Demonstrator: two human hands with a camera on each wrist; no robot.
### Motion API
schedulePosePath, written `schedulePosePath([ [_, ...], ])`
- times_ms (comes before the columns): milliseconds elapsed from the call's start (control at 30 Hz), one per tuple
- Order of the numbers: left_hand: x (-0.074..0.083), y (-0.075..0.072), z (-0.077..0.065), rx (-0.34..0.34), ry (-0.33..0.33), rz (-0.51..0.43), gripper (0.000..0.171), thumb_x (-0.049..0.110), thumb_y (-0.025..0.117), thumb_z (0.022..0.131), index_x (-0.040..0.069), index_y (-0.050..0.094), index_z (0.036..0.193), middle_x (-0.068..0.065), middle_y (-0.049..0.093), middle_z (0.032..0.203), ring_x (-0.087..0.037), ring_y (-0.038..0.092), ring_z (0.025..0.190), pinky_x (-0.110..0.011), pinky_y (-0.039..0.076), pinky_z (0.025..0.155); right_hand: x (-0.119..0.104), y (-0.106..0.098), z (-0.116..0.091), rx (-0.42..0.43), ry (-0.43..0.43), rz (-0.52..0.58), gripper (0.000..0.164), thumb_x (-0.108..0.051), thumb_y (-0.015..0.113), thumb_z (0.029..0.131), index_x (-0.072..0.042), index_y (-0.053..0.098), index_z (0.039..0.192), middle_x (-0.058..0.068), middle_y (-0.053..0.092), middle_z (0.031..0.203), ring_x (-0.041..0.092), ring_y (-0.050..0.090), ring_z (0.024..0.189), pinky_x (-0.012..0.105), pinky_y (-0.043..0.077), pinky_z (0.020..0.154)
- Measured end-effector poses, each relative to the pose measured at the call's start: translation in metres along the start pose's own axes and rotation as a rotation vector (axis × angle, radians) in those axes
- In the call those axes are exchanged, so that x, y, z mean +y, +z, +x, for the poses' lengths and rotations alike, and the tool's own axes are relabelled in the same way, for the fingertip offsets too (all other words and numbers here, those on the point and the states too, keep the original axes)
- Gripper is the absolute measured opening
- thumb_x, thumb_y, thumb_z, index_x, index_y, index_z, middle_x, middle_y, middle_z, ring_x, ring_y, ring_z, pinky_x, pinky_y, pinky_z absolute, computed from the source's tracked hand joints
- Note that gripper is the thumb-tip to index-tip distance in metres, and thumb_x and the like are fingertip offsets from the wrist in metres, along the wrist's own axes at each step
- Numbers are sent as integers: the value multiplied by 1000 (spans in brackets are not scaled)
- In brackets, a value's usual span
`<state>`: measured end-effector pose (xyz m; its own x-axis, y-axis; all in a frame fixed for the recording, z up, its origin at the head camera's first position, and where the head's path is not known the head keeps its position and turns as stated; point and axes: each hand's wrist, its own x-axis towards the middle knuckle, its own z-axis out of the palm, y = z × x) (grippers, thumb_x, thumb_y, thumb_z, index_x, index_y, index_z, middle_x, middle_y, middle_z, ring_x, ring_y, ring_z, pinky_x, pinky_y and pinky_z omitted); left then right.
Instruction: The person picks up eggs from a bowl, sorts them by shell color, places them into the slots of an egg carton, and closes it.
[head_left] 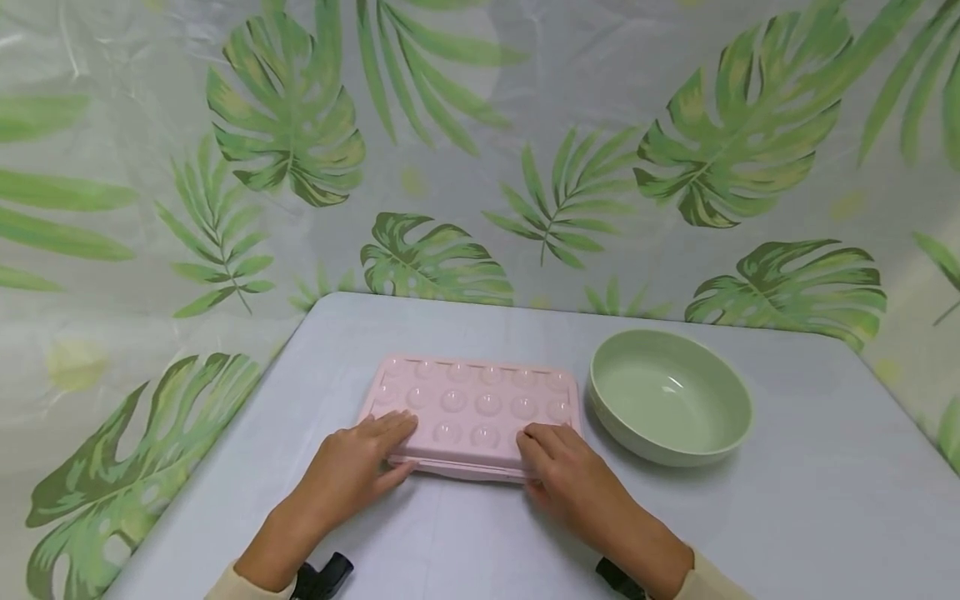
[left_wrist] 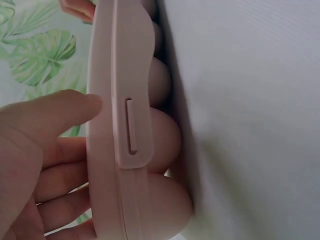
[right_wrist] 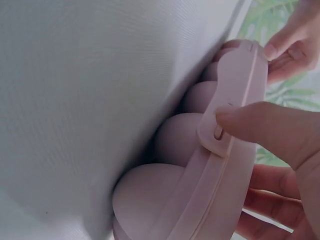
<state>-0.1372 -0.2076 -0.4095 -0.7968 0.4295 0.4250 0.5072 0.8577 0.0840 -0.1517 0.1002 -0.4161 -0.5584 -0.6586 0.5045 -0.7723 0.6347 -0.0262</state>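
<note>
A pink plastic egg box (head_left: 465,408) with rows of clear round bumps in its lid lies closed on the table. My left hand (head_left: 357,462) is at its front left corner, fingers laid straight on the lid. In the left wrist view its thumb (left_wrist: 82,107) touches the lid's side beside a slotted latch (left_wrist: 131,127). My right hand (head_left: 573,475) holds the front right corner, fingers over the lid. Its thumb (right_wrist: 240,120) presses on the other latch (right_wrist: 215,137) in the right wrist view. The inside of the box is hidden.
A light green bowl (head_left: 670,400) stands just right of the egg box, with nothing seen in it. The white-covered table (head_left: 465,550) ends at the back against a leaf-patterned sheet (head_left: 450,167).
</note>
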Motion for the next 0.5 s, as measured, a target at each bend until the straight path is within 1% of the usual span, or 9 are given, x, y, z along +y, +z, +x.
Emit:
schedulePosePath([
  [67, 0, -1, 0, -1, -8, -12, 48, 34, 79, 78, 11, 70, 119, -6, 67, 121, -23, 64, 110, -46, 56, 83, 1, -1, 0, -4, 0, 6, 49, -13, 82, 66, -3, 61, 109, 7, 60, 110, 23, 57, 99, 36, 49, 91],
  [167, 0, -1, -1, 12, -7, -20, 43, 32, 77, 80, 11, 70, 117, -5, 67, 120, -23, 64, 109, -45, 56, 83, 1, -2, -1, -31, 12, 21, 52, -19, 83, 68, -4, 62, 113, 7, 61, 114, 22, 57, 102, 35, 49, 92],
  [300, 0, 0, -1, 42, 10, -18, 38, 30, 77, 80, 11, 72, 114, -5, 69, 117, -22, 65, 107, -44, 56, 84, 2, -5, -3, -65, 43, 56, 54, -28, 83, 73, -6, 64, 118, 5, 61, 118, 20, 58, 107, 35, 50, 92],
  [367, 0, 1, 0, 59, 22, -13, 36, 28, 77, 80, 11, 73, 112, -5, 69, 115, -23, 66, 104, -42, 56, 84, 3, -6, -3, -62, 48, 85, 53, -30, 83, 74, -6, 65, 118, 5, 62, 118, 20, 59, 108, 35, 52, 91],
  [500, 0, 2, 3, 90, 54, -14, 33, 27, 75, 81, 10, 73, 109, -6, 70, 113, -23, 67, 102, -41, 55, 86, 6, -7, -4, -21, 35, 132, 48, -31, 82, 76, -6, 67, 114, 5, 64, 116, 19, 60, 107, 35, 53, 88],
])
